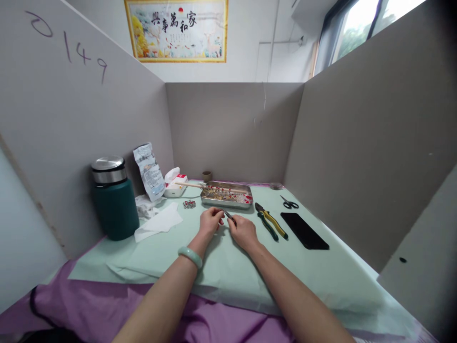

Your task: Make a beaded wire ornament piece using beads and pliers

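My left hand point(210, 221), with a pale green bangle point(190, 257) on its wrist, is closed in a pinch above the cloth. Whatever its fingertips hold is too small to make out. My right hand point(243, 232) grips small needle-nose pliers point(229, 216), whose tips point up and left to the left fingertips. Just beyond both hands lies a metal tray point(228, 206) of red and gold beads and small parts. A thin wooden stick point(189, 184) rests across it. A little cluster of red and silver beads point(189, 204) sits on the cloth left of the tray.
Larger green-and-yellow pliers point(271, 223), black scissors point(289, 204) and a black phone point(304, 231) lie to the right. A green flask point(114, 205), a foil pouch point(149, 171), white paper point(159, 223) and a tissue pack point(176, 186) stand or lie left. Grey partitions point(233, 128) enclose the table.
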Demonstrator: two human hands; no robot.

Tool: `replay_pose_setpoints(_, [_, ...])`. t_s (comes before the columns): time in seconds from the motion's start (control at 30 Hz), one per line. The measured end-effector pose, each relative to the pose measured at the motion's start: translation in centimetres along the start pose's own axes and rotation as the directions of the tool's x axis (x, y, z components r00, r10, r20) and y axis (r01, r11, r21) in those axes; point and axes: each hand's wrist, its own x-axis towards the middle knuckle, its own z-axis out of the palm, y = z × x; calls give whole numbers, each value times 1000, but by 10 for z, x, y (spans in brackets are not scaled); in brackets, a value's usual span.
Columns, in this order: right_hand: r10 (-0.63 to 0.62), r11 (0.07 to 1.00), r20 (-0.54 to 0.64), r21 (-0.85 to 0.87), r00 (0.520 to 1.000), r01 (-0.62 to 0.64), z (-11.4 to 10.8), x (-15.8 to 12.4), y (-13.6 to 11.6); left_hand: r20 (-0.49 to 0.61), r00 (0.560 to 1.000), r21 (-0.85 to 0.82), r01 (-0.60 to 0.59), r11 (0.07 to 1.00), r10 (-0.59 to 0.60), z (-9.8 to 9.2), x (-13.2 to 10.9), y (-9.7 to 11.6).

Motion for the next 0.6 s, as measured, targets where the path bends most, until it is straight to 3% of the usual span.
replay_pose_setpoints(0.13, [-10, 1000, -19, 0, 1000, 10, 1, 0, -1, 43, 998, -230, 62, 971, -53, -1, 0, -1])
replay_pose_setpoints(0.33, [-37, 999, -55, -21, 998, 36, 0, -1, -2, 154, 984, -426, 149, 892, -91, -5, 0, 1])
replay_pose_setpoints(0.6, [-106, 994, -92, -32, 990, 104, 1, -2, -2, 307, 938, -534, 309, 787, -160, -13, 6, -4])
